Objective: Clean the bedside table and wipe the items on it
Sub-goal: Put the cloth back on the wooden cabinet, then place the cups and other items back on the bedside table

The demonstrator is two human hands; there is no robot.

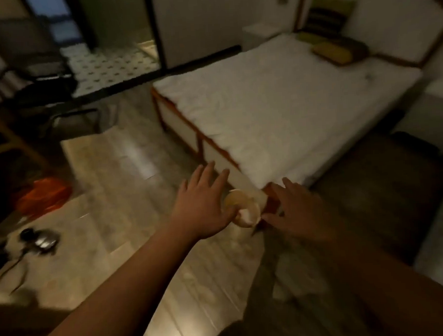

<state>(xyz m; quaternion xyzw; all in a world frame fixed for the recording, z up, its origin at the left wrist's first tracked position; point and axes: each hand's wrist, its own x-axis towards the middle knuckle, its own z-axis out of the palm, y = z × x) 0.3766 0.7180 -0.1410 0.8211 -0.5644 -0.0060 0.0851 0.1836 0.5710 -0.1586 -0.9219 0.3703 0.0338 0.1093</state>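
Note:
My left hand [204, 204] reaches forward over the wooden floor with its fingers straight and spread. Its thumb lies against the rim of a pale round cup-like object [246, 212] by the bed's near corner, with something white inside it. My right hand [294, 210] is stretched out just right of that object, fingers straight and holding nothing. A white bedside table [259, 32] stands far back beside the headboard. The picture is dim and blurred.
A bed [276, 108] with a white mattress and wooden frame fills the middle and right. On the floor at left lie a kettle with a cord [43, 241] and an orange bag [42, 195]. Dark furniture [46, 84] stands at far left.

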